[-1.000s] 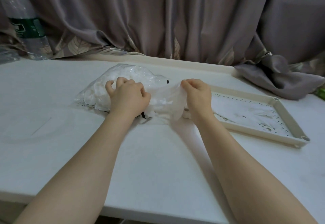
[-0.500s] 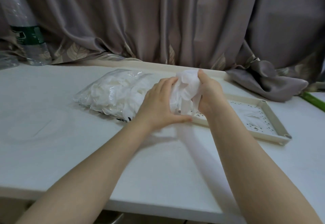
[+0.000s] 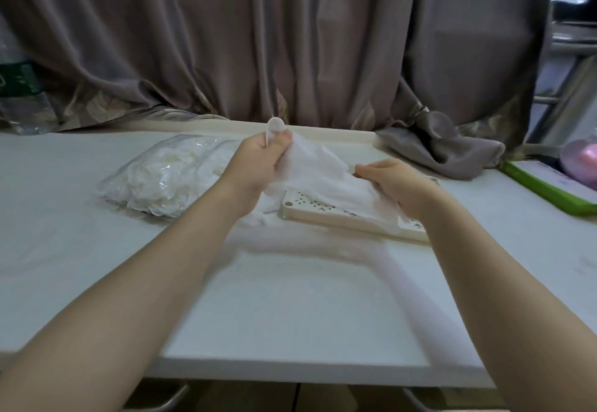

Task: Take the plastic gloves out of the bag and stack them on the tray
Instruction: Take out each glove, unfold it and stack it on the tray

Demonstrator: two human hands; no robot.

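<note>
While my left hand (image 3: 258, 166) pinches one end of a thin, translucent white plastic glove (image 3: 318, 171) and my right hand (image 3: 392, 182) grips the other, the glove hangs stretched just above the cream perforated plastic tray (image 3: 302, 209). The clear bag of crumpled gloves (image 3: 164, 177) lies left of the tray. I should probably keep it taut, lower it flat, then let go.

The glove (image 3: 326, 175) and the right hand (image 3: 399, 190) hide most of the tray (image 3: 329, 216). At the left picture edge a bottle (image 3: 17, 95) is cut off, and at the right edge a pink thing (image 3: 580, 161) is blurred and cut.
</note>
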